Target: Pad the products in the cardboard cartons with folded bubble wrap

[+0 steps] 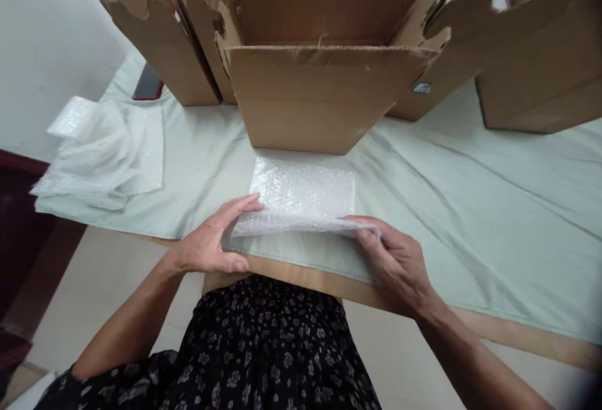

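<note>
A clear bubble-wrap sheet lies on the cloth in front of me, its near edge lifted off the table. At that edge's right corner, my right hand is closed, pinching the wrap between thumb and fingers. My left hand is at the left end of the wrap, fingers stretched out and thumb apart. Its fingertips touch or nearly touch the sheet's left edge; which one I cannot tell. Just beyond the wrap stands an open cardboard box, its inside mostly hidden.
A loose pile of bubble wrap lies at the left edge of the table. Behind it rests a dark phone-like object. More cardboard boxes line the back, some to the right. Pale green cloth covers the table.
</note>
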`<state>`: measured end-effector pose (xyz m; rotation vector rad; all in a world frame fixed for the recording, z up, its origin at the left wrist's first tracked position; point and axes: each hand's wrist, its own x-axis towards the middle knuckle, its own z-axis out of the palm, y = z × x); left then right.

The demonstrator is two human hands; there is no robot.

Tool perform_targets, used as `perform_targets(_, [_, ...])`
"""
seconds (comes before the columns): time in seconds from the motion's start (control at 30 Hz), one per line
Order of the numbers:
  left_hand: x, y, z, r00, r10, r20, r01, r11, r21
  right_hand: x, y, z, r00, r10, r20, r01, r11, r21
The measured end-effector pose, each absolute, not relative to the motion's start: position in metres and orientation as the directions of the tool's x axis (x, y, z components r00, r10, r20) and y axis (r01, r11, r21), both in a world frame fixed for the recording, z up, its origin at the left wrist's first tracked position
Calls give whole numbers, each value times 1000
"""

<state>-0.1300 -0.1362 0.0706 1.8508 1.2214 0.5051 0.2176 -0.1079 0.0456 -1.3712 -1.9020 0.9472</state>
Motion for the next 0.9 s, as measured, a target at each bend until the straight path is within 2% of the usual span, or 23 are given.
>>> perform_targets(0.1, [-121, -130, 67, 278, 958, -69, 595, -116, 796, 216, -104, 50, -164, 986, -33, 497, 53, -866])
perform_targets(0.2, [-102, -118, 58, 74, 997, 17, 647, -61, 760, 214, -96, 49, -125, 991, -42, 547, 33, -836])
perform_targets(0.27, [-91, -107, 55, 23, 998, 56, 673, -57, 738, 214, -89, 47, -99, 995, -21, 605, 43, -795])
perform_targets(0.4, [-83, -89, 53, -14, 997, 78, 753, -41, 657, 216, -73, 45, -53, 998, 32, 675, 59, -736])
perform_targets(0.53, [-80, -84, 44, -71, 994, 78, 820, 13, 572, 216, -58, 38, -84, 995, 49, 749, 96, -656])
perform_targets(0.73, [-78, -93, 33, -67, 973, 221, 912, -30, 408, 216, -53, 23, -146, 983, 112, 859, 182, -479])
perform_targets(0.9, [-83, -95, 39, -60, 982, 181, 940, -6, 342, 219, -43, 29, -185, 978, 93, 891, 207, -404])
